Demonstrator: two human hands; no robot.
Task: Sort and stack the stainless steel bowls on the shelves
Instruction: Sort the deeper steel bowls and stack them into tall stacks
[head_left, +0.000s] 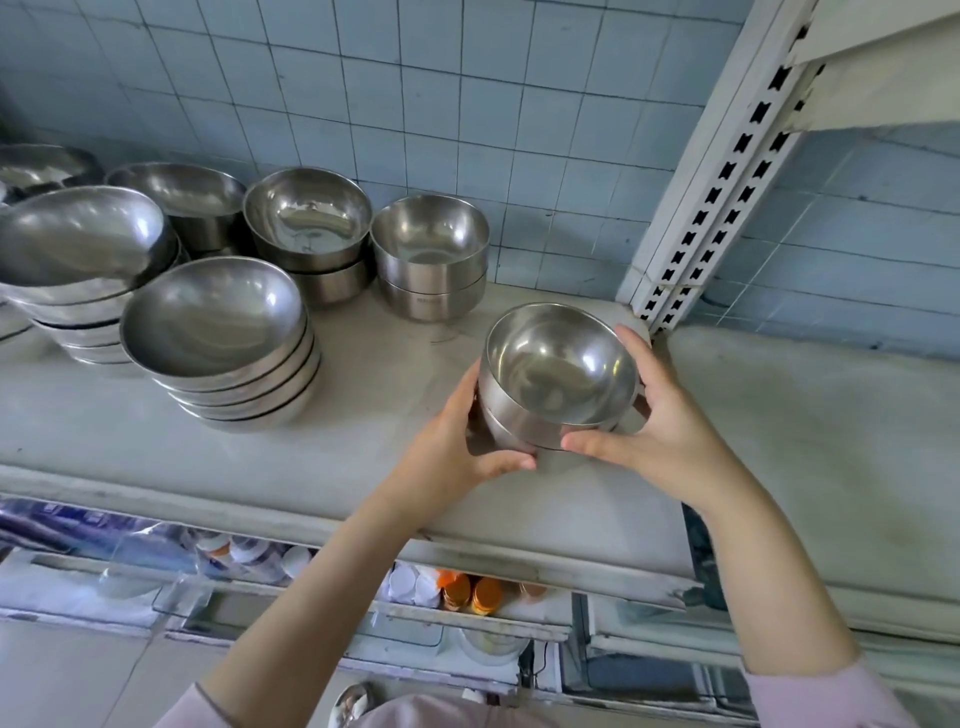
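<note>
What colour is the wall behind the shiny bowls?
Pale blue square tiles with darker lines between them, seen best in the head view.

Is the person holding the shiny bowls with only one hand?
No, the left hand and right hand both grip the small bowl stack.

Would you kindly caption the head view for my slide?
Left hand and right hand grip a small bowl stack at the shelf, beside other stacks.

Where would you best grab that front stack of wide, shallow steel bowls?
Come from the open front and cup the bottom bowl of the front stack of wide, shallow steel bowls on both sides, probably two-handed. The bowls only nest, so pulling the top rim would likely lift one alone.
</note>
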